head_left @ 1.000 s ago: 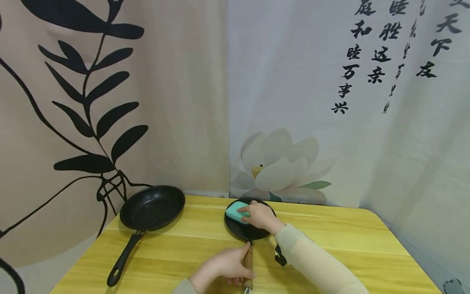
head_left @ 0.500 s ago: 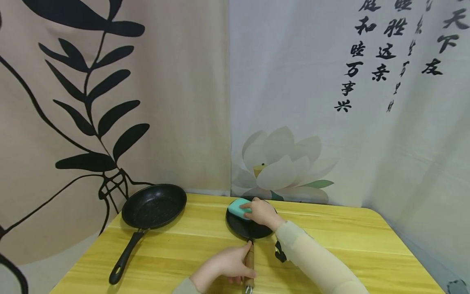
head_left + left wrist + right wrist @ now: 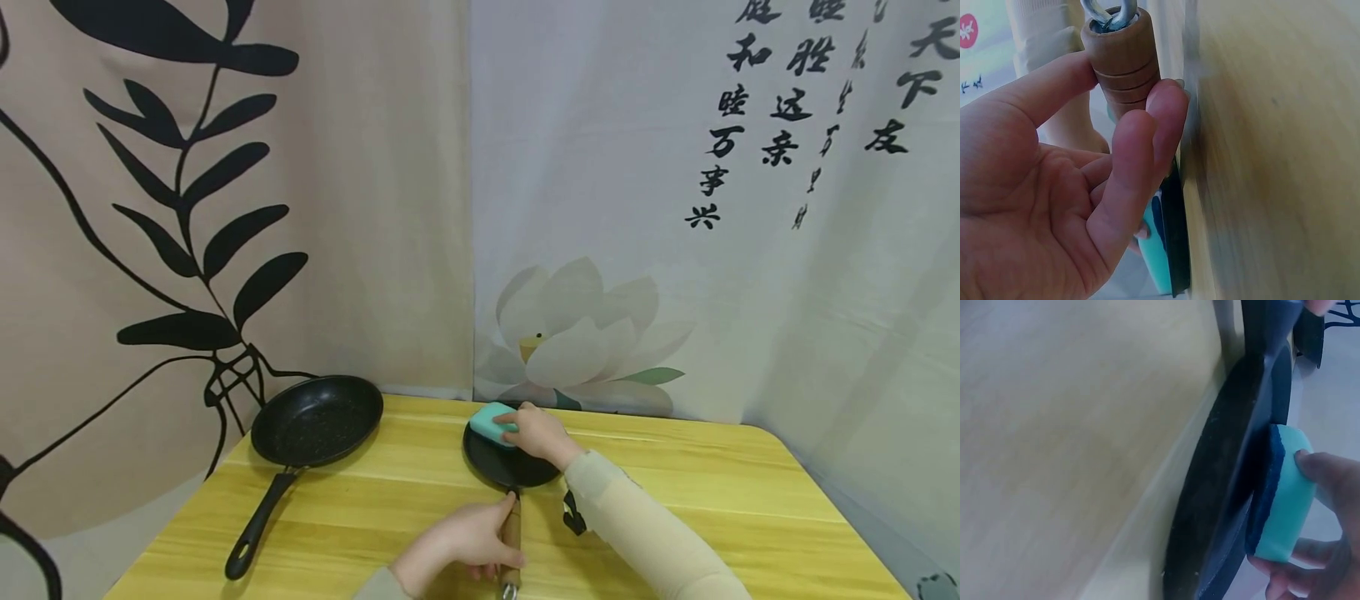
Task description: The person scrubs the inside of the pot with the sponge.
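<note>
A small black frying pan [image 3: 510, 468] with a wooden handle [image 3: 511, 533] lies on the table. My left hand [image 3: 471, 537] grips that handle, and in the left wrist view the thumb and fingers wrap the grooved wood [image 3: 1124, 59] below its metal hanging loop. My right hand [image 3: 542, 435] holds a turquoise sponge [image 3: 491, 423] inside the pan, toward its far left side. The right wrist view shows the sponge [image 3: 1288, 494] pinched between thumb and fingers, its dark scouring side facing the pan's inner surface.
A larger black frying pan [image 3: 318, 421] stands at the table's back left, its black handle [image 3: 258, 527] pointing toward the front. A small black and yellowish object [image 3: 573, 512] shows beside the right sleeve. A printed curtain [image 3: 375, 208] hangs behind the wooden table [image 3: 697, 492].
My right hand and the sponge have shifted slightly toward the pan's far rim. The left hand keeps its hold on the handle. The whole head view has drifted slightly.
</note>
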Demonstrator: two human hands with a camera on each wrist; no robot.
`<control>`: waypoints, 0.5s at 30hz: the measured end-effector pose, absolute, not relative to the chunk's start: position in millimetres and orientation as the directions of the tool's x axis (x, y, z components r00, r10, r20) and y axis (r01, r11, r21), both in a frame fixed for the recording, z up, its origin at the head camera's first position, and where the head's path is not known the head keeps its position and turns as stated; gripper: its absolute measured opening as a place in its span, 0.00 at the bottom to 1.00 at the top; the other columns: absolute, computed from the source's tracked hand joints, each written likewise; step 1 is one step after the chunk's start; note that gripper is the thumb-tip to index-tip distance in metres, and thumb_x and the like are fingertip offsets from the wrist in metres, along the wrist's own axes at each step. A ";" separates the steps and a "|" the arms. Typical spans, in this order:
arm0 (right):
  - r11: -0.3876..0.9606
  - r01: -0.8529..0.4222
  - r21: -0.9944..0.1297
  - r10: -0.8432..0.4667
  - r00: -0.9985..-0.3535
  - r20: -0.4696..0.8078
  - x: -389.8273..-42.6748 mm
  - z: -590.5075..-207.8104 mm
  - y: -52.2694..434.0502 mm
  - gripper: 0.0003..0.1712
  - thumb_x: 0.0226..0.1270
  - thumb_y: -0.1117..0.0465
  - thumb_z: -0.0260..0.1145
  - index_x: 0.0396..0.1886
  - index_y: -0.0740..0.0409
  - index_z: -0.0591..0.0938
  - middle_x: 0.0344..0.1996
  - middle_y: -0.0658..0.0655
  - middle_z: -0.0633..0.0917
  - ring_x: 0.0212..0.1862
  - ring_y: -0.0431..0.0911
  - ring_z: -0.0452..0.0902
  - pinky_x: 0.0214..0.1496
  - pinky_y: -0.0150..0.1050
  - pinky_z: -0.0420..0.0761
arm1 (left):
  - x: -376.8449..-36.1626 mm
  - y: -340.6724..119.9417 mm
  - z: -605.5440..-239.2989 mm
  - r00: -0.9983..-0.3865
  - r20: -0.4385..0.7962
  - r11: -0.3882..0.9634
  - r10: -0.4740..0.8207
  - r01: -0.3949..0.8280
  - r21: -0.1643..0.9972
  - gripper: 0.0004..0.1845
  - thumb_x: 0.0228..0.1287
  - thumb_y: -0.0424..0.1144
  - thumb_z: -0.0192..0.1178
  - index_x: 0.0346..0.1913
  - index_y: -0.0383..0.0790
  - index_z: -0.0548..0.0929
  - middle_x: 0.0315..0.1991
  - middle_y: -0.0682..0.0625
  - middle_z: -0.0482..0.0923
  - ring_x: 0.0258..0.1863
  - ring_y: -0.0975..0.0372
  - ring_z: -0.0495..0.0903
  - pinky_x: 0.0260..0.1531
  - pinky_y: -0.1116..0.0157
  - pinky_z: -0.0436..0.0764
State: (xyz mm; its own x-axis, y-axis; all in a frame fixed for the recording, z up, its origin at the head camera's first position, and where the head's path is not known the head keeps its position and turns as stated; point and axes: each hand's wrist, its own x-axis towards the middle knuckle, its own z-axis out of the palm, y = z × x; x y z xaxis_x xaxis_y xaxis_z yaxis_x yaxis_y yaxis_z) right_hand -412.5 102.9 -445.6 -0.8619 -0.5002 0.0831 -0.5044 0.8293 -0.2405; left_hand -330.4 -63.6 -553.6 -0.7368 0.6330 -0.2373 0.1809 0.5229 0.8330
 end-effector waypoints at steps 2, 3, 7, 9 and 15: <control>0.827 -0.509 -0.238 -0.503 -0.860 0.091 -413.7 -446.8 104.0 0.21 0.68 0.51 0.65 0.60 0.42 0.81 0.44 0.57 0.78 0.15 0.42 0.64 0.18 0.35 0.67 | -327.6 -62.3 -549.4 -0.742 -0.241 0.532 0.626 0.181 0.827 0.59 0.48 0.64 0.70 0.78 0.49 0.48 0.19 0.48 0.82 0.15 0.54 0.81 0.13 0.55 0.80; 0.828 -0.508 -0.237 -0.502 -0.860 0.092 -414.3 -447.2 104.3 0.21 0.68 0.51 0.65 0.60 0.42 0.81 0.43 0.57 0.78 0.15 0.41 0.63 0.18 0.34 0.67 | -322.0 -61.5 -541.1 -0.750 -0.240 0.551 0.617 0.193 0.812 0.58 0.50 0.63 0.70 0.78 0.48 0.49 0.19 0.49 0.82 0.15 0.55 0.81 0.13 0.56 0.80; 0.831 -0.501 -0.240 -0.495 -0.864 0.091 -416.0 -447.0 105.2 0.21 0.68 0.51 0.65 0.60 0.42 0.81 0.42 0.56 0.78 0.16 0.41 0.64 0.18 0.34 0.67 | -293.8 -58.0 -496.1 -0.779 -0.245 0.590 0.577 0.191 0.784 0.54 0.55 0.57 0.69 0.77 0.40 0.52 0.18 0.50 0.82 0.15 0.56 0.81 0.15 0.58 0.81; 0.834 -0.496 -0.241 -0.490 -0.867 0.088 -417.0 -446.8 105.2 0.21 0.68 0.50 0.65 0.60 0.41 0.81 0.42 0.56 0.77 0.16 0.42 0.64 0.18 0.34 0.67 | -300.6 -59.3 -506.4 -0.770 -0.241 0.575 0.590 0.192 0.795 0.55 0.54 0.58 0.69 0.77 0.41 0.51 0.19 0.49 0.82 0.16 0.55 0.81 0.15 0.56 0.81; 0.845 -0.485 -0.224 -0.479 -0.874 0.086 -418.8 -447.6 105.9 0.21 0.68 0.50 0.65 0.60 0.40 0.81 0.41 0.56 0.77 0.15 0.42 0.61 0.17 0.35 0.65 | -320.4 -62.6 -539.1 -0.752 -0.242 0.521 0.613 0.155 0.839 0.59 0.49 0.62 0.71 0.78 0.46 0.49 0.20 0.47 0.82 0.17 0.53 0.81 0.13 0.55 0.80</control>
